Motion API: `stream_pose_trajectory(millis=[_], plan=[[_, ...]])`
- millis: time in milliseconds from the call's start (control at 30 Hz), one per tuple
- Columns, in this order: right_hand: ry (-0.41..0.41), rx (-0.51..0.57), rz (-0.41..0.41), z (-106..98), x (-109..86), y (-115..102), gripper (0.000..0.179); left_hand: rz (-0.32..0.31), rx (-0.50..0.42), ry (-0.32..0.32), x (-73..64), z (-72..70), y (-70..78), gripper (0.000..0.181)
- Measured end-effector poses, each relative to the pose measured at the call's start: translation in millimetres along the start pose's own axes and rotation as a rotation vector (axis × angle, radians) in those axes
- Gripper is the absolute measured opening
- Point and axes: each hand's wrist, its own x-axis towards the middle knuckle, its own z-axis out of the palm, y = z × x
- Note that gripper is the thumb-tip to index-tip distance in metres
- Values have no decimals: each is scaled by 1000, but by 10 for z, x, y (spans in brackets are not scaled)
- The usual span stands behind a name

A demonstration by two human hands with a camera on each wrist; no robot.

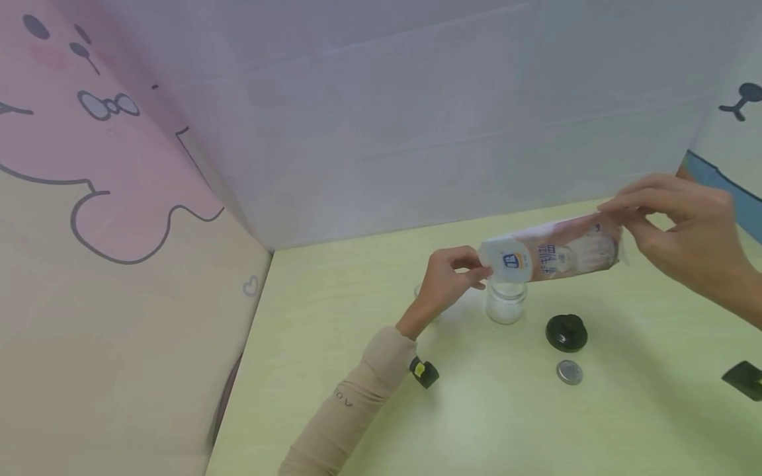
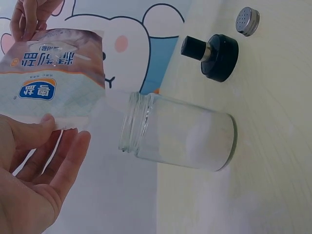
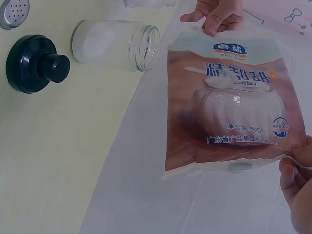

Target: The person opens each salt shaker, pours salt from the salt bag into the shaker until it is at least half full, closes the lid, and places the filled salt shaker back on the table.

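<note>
A pink and pale-blue plastic bag of salt is held tilted between my two hands, above the table. My left hand pinches the pale-blue end between thumb and fingers. At the opposite end, my right hand grips a corner of the bag. Just below the pale-blue end stands an upright, lidless glass jar, with white salt in its lower part. In the right wrist view, the bag's printed front hangs fairly flat.
To the jar's right lie a black lid with a knob and a silver perforated cap. Another clear glass item is partly visible, near my left hand. Walls with cartoon prints border the light-coloured table.
</note>
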Motion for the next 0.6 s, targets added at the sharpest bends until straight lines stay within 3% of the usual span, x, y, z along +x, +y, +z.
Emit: stream_pose_trajectory(millis=[600], plan=[[-3,-1,5,11,0,-4,23,-43,39,2,19,19,-5,6]])
